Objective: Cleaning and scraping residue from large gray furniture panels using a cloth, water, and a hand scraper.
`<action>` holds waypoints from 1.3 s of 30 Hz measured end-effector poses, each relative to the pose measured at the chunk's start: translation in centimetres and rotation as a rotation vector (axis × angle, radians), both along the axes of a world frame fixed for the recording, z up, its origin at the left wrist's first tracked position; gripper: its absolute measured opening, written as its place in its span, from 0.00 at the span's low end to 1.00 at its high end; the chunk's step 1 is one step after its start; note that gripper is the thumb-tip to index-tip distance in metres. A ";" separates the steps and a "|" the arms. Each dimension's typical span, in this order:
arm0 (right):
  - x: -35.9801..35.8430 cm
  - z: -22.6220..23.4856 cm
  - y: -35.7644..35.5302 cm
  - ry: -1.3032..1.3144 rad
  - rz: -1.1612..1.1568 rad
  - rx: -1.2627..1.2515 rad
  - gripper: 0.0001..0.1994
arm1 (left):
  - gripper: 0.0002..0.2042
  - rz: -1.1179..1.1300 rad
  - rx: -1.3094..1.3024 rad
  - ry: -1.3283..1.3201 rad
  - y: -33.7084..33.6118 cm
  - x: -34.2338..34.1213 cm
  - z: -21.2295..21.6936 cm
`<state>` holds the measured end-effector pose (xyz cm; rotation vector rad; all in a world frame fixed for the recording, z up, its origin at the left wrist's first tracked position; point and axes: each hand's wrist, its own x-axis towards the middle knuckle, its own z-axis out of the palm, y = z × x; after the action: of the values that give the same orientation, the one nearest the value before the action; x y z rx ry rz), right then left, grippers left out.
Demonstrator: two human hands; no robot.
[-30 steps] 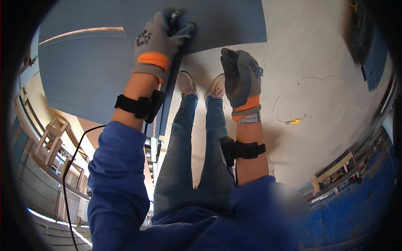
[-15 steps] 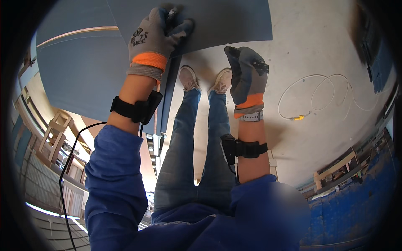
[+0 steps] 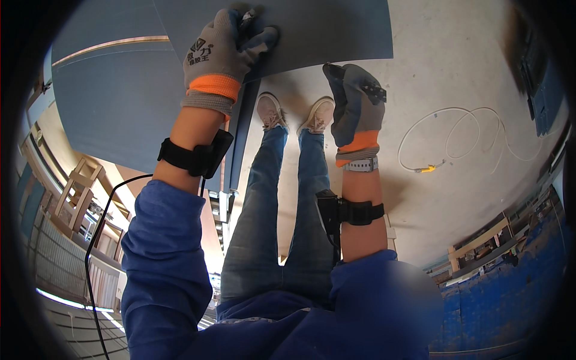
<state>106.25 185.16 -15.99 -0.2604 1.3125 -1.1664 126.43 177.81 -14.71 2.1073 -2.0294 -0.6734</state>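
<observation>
Blue-grey board (image 3: 288, 30) is what both hands are on here, a big flat panel running across the top of the view, its lower edge bending with the lens. Left hand (image 3: 219, 51), in a grey knit glove with an orange cuff, is curled tight over the panel's lower left part, fingers wrapped around it and some small dark thing poking out at the fingertips, can't tell what that is. Right hand (image 3: 355, 105) wears the same kind of glove and sits just under the panel's bottom edge, fingertips up against it, palm turned inward. Looks like a flat, fairly open hand pressing or steadying rather than a proper grab, though whether the fingers hook over the edge I can't tell.

Both wrists have a black strap (image 3: 192, 157) with a little box on it, and a thin black cable (image 3: 99, 240) loops down from the left one along the blue sleeve (image 3: 162, 258).

Below the hands you see jeans and a pair of light sneakers (image 3: 294, 114) standing on a pale concrete floor (image 3: 444, 72). A second, darker blue panel (image 3: 114, 102) sits to the left behind the left arm. Off to the right a white cord (image 3: 474, 129) lies coiled on the floor with a yellow end.
</observation>
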 end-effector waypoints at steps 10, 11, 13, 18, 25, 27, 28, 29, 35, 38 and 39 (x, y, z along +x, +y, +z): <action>0.9 0.7 -1.5 0.237 -0.207 0.272 0.10 | 0.25 0.027 0.031 -0.041 0.0 -0.4 0.0; 1.1 0.8 -1.7 0.336 -0.244 0.342 0.10 | 0.25 0.028 0.013 -0.018 0.1 -0.6 -0.2; 1.9 0.8 -2.0 0.453 -0.200 0.406 0.10 | 0.25 0.028 -0.010 -0.010 0.0 -0.1 0.1; -1.4 -3.4 0.3 0.556 -0.242 0.500 0.11 | 0.26 0.097 0.009 0.218 -0.2 -2.3 0.4; -0.6 0.0 2.0 0.078 -0.104 0.122 0.13 | 0.27 0.034 -0.075 0.188 -0.4 -0.8 0.1; 0.0 0.4 1.5 0.090 -0.088 0.118 0.13 | 0.26 -0.052 -0.107 0.018 -0.2 0.2 -0.2; 0.2 0.1 1.2 0.069 -0.102 0.060 0.13 | 0.26 -0.053 -0.112 0.013 -0.3 0.1 0.1; 0.3 -0.3 0.9 0.048 -0.117 0.001 0.12 | 0.25 0.006 -0.018 0.012 -0.4 -0.2 0.6; 1.4 0.1 -0.3 0.080 -0.164 0.095 0.11 | 0.23 0.052 0.033 0.010 -0.1 0.3 0.3; 0.6 0.4 -0.4 0.132 -0.158 0.108 0.10 | 0.24 0.046 0.034 0.016 0.1 -0.9 -0.1; 0.9 0.4 -0.5 0.123 -0.157 0.111 0.10 | 0.24 0.041 0.042 -0.025 0.1 -0.7 0.1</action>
<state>107.14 184.69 -15.57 -0.1523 1.5226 -1.2199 125.75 177.95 -14.57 2.1850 -1.9963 -0.6932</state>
